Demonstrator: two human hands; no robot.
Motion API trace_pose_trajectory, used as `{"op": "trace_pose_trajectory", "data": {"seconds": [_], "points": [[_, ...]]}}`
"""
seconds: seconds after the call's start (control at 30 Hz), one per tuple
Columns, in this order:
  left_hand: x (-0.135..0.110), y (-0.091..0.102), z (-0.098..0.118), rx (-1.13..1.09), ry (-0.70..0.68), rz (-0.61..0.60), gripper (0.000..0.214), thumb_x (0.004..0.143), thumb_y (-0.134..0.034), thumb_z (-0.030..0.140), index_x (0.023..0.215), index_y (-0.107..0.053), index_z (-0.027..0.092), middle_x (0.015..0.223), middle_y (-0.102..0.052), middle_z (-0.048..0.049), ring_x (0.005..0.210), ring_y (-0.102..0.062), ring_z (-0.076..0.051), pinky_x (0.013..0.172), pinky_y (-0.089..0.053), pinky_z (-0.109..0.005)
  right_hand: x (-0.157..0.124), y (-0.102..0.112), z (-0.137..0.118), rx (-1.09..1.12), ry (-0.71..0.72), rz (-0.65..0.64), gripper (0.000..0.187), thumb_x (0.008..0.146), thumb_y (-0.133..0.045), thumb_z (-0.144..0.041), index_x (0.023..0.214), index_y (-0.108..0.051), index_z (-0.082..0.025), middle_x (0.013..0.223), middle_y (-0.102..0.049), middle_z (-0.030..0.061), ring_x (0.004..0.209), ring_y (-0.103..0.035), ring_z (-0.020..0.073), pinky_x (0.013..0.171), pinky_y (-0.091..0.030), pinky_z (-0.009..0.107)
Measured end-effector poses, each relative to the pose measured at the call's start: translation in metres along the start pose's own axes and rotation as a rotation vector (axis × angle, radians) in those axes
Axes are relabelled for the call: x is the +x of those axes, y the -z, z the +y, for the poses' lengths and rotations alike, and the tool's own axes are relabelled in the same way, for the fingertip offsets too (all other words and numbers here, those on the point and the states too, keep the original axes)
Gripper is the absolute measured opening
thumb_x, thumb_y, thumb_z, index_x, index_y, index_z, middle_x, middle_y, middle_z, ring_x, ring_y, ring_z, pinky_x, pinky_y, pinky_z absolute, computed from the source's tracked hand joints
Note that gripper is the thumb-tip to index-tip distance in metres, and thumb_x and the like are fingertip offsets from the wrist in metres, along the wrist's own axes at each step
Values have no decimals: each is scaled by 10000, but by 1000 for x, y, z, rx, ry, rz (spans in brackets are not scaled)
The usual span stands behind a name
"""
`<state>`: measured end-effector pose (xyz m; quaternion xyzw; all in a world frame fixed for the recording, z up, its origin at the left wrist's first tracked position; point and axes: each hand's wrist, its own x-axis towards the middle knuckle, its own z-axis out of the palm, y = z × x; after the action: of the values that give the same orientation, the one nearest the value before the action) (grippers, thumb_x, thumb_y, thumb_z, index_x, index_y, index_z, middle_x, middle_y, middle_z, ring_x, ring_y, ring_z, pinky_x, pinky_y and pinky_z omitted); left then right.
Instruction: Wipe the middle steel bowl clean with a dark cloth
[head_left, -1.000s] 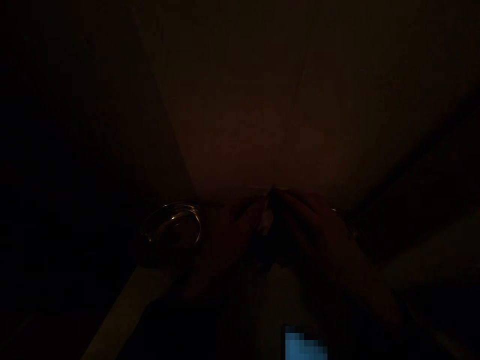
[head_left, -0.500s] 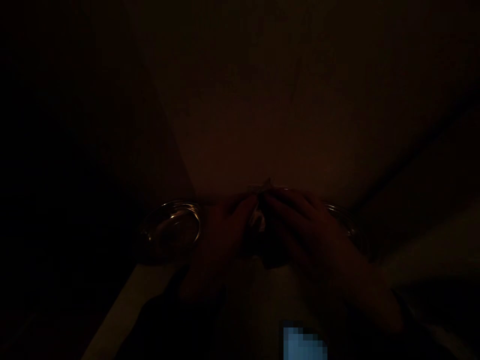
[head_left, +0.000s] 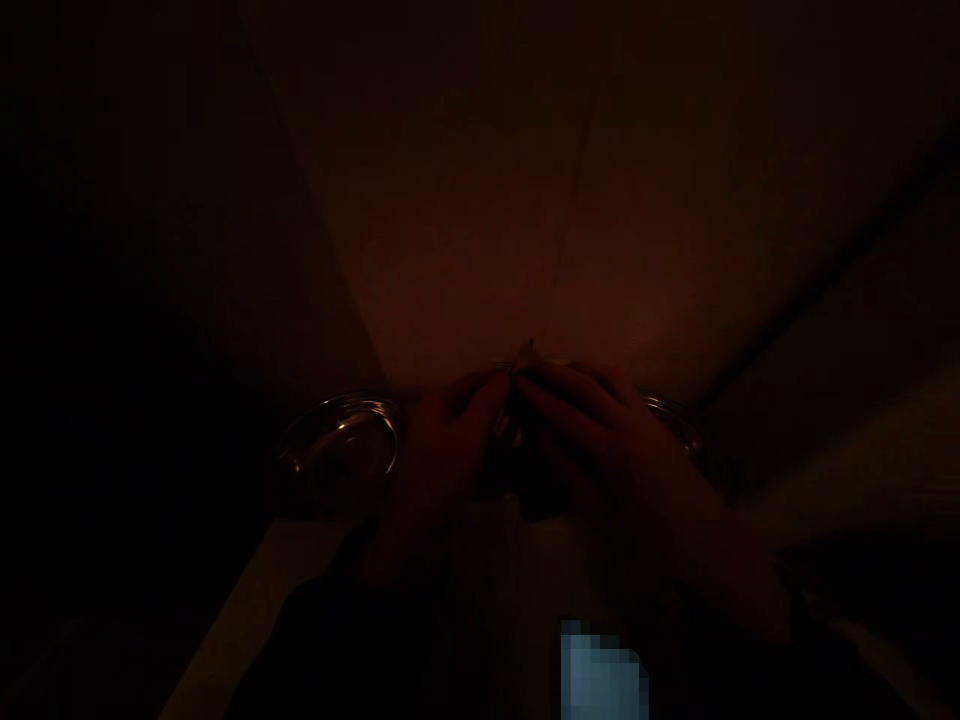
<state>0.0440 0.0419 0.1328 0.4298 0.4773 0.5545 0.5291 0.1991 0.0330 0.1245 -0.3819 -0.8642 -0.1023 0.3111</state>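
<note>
"Can you read any label from over there?"

"Too dim for me to make out lettering. On the near side of the grip, a little to the right, a bluish patch [head_left: 604, 680] glows, broken into coarse squares, so whatever it shows is unreadable at my end."

"And the surface?"

"Beyond the grip I get a broad reddish-brown plane [head_left: 465, 250], split by a faint seam [head_left: 576, 190] running away from me; tabletop or wall, I can't tell. Nearer and to the left of the grip, a paler strip [head_left: 225, 625] slants into black. The room sinks into shadow, deepest on the left, and a dark line [head_left: 825, 275] runs diagonally off to the right."

"What have the hands got?"

"I see the left hand [head_left: 450, 440] and the right hand [head_left: 619, 430] drawn together, fingertips almost meeting, hardly any gap. They pinch a small pointed thing [head_left: 527, 350] between them, its tip poking up past the fingers (what it is, I couldn't swear to in this light). Just below, a paler patch [head_left: 510, 430] shows above a dark mass [head_left: 540, 490]."

"Anything flanking them?"

"A shiny round bowl [head_left: 337, 455] just left of the grip, rim catching light, and a second bowl [head_left: 679, 425] to the right, partly hidden by the right hand"
</note>
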Motion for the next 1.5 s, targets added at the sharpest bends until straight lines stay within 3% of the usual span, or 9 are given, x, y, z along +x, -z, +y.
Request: {"op": "trace_pose_trajectory", "data": {"seconds": [0.27,0.47,0.6,0.77,1.03,1.17,1.33,1.5], "points": [[-4,-2,5,-57,-11,-11,145,754,-675,329,815,-752,223,801,-737,17,733,-663,-111,581,-473,-155,13,4,-1,21,-182,68,397,969,-403,-261,1286,-567,-86,1246,-623,145,1077,-560,304,918,-507,508],[-5,3,14,-2,-32,63,145,790,-630,289,833,-738,203,815,-727,-8,799,-666,-150,606,-494,-178,13,4,-17,-5,-43,70,393,940,-452,-219,1305,-562,-125,1331,-571,123,1158,-496,333,885,-519,503],[-6,5,15,-12,-43,-11,151,805,-617,299,834,-740,218,827,-726,1,808,-663,-144,635,-500,-177,13,2,-11,40,-88,113,386,954,-434,-241,1300,-562,-125,1315,-579,128,1148,-518,310,925,-497,490],[-8,6,11,-23,-33,-75,155,786,-633,338,830,-746,240,732,-697,26,667,-629,-114,540,-476,-165,14,-1,0,60,-220,142,396,975,-404,-301,1297,-554,-125,1243,-623,140,1120,-564,294,959,-471,495],[-10,12,10,125,-90,-36,238,813,-608,359,968,-721,217,839,-707,2,752,-642,-132,581,-477,-175,3,1,-15,31,-17,65,398,946,-459,-244,1327,-533,-153,1362,-536,122,1202,-485,297,985,-463,482],[-10,11,11,98,-125,-37,191,814,-606,321,917,-730,220,900,-725,6,844,-656,-140,668,-488,-175,5,0,-12,62,-68,66,380,956,-440,-254,1321,-534,-204,1346,-548,99,1201,-495,286,993,-456,486],[-10,7,11,36,-93,-53,163,786,-638,344,853,-739,236,813,-725,17,754,-664,-155,588,-493,-199,10,-1,-4,86,-190,125,369,970,-419,-287,1318,-531,-236,1281,-597,97,1138,-551,283,958,-467,501],[-9,4,9,15,-83,-14,156,804,-640,308,886,-753,239,841,-730,19,800,-668,-137,616,-493,-178,7,2,-5,65,-109,50,376,955,-432,-272,1310,-545,-224,1317,-576,96,1173,-532,287,968,-463,485]]}}
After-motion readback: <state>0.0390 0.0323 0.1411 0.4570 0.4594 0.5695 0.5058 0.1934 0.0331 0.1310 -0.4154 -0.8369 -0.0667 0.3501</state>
